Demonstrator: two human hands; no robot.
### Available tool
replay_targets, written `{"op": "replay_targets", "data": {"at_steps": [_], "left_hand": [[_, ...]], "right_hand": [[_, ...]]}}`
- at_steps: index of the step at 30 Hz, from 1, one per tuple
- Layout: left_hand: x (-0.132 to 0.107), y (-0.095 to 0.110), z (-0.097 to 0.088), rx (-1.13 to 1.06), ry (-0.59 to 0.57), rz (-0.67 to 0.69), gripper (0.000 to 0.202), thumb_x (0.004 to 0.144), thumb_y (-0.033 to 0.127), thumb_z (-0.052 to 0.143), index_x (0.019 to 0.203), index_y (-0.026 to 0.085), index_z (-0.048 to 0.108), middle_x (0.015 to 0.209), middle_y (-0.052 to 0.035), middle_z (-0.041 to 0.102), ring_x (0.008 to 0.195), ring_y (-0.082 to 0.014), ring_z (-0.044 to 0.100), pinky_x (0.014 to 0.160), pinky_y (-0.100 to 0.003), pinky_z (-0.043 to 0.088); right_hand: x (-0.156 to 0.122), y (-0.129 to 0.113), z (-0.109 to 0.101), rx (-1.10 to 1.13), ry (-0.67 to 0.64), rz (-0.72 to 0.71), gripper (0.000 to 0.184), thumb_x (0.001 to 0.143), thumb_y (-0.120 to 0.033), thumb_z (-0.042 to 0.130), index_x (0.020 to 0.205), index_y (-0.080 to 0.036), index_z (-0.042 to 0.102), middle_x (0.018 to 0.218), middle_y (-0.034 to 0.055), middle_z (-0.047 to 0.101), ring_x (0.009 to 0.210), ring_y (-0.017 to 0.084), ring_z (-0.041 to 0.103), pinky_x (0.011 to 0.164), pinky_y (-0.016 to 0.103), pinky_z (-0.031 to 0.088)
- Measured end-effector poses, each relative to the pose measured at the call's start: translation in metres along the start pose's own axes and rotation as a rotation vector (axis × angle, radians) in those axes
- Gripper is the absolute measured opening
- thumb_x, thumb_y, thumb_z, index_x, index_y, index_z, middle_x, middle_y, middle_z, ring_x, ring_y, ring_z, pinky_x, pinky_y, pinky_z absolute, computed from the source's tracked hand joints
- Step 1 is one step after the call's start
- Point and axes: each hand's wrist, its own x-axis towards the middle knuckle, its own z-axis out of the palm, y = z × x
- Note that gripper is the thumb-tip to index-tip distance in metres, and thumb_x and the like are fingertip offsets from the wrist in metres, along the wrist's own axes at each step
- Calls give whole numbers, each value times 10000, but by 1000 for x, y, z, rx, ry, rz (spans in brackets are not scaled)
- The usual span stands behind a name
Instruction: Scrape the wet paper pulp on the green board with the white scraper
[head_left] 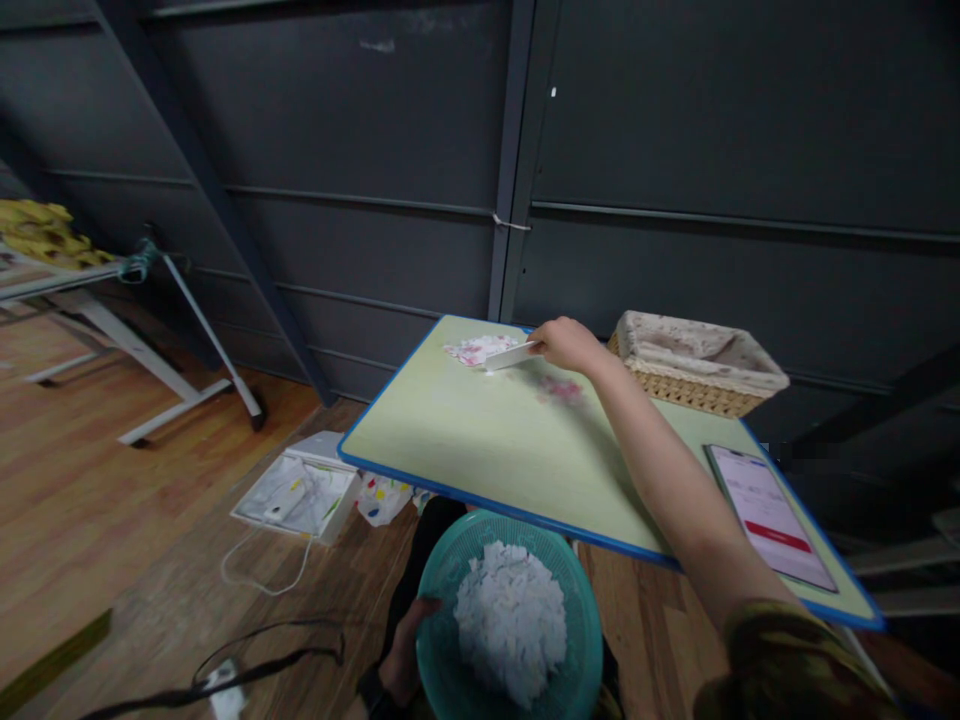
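My right hand [564,343] reaches over the small pale-yellow table [450,430] with its fingers closed on a flat white scraper-like piece [512,355]. The piece's far end touches the tabletop beside a heap of white and pink scraps [476,348]. A blurred reddish patch [561,390] shows on the table below that hand. My left hand [405,645] grips the left rim of a green plastic basket [583,600], held at my lap below the table's front edge. White flakes or shreds [514,620] are piled inside it; their material I cannot make out.
A cloth-lined wicker basket [686,390] stands at the table's back right, with a phone [772,515] near the right edge. An open white box [300,495] with a cable lies on the floor. A dark metal wall [375,120] rises behind; a wheeled white frame [172,350] stands left.
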Motion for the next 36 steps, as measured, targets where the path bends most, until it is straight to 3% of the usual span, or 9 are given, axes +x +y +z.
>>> {"op": "replay_targets", "data": {"at_steps": [10, 16, 19, 23, 28, 36], "left_hand": [[9, -4, -7, -62, -118, 5, 271, 570, 279, 743, 790, 122, 734, 851, -136, 808, 1046, -390, 680, 965, -484, 473], [0, 0, -3, -27, -66, -28, 362, 562, 308, 751, 864, 108, 744, 897, -147, 806, 1043, -398, 679, 969, -501, 461], [-1, 1, -3, -27, -94, -20, 368, 547, 319, 761, 849, 110, 751, 901, -146, 807, 1052, -401, 674, 978, -501, 455], [3, 0, -3, -33, -129, 22, 338, 523, 333, 780, 792, 129, 757, 891, -127, 812, 1048, -398, 676, 976, -490, 460], [10, -3, -7, -48, -53, 12, 349, 515, 279, 780, 825, 122, 752, 885, -125, 813, 1014, -392, 691, 949, -482, 473], [13, -6, -13, -63, -117, -12, 266, 569, 293, 761, 775, 125, 757, 824, -111, 813, 995, -375, 701, 957, -470, 465]], "right_hand": [[0, -9, 1, 28, -24, -19, 293, 809, -127, 512, 963, -174, 756, 926, 126, 740, 808, 212, 640, 657, 282, 341], [-1, -30, -4, 1, -24, -141, 279, 836, -136, 492, 942, -175, 747, 873, 114, 739, 750, 184, 626, 596, 275, 284], [-5, -36, -14, -6, -43, -189, 265, 829, -133, 501, 929, -177, 743, 847, 104, 737, 743, 180, 625, 588, 272, 277], [-8, -28, -21, -31, -9, -98, 274, 849, -156, 484, 965, -177, 731, 921, 118, 739, 808, 202, 649, 616, 276, 304], [-5, -15, -15, -109, 3, 97, 298, 904, -250, 448, 1015, -166, 711, 1003, 161, 726, 913, 267, 665, 658, 294, 361], [-3, -20, -3, -139, -52, 111, 316, 906, -245, 443, 1064, -159, 703, 1036, 174, 716, 942, 275, 662, 715, 311, 421]]}}
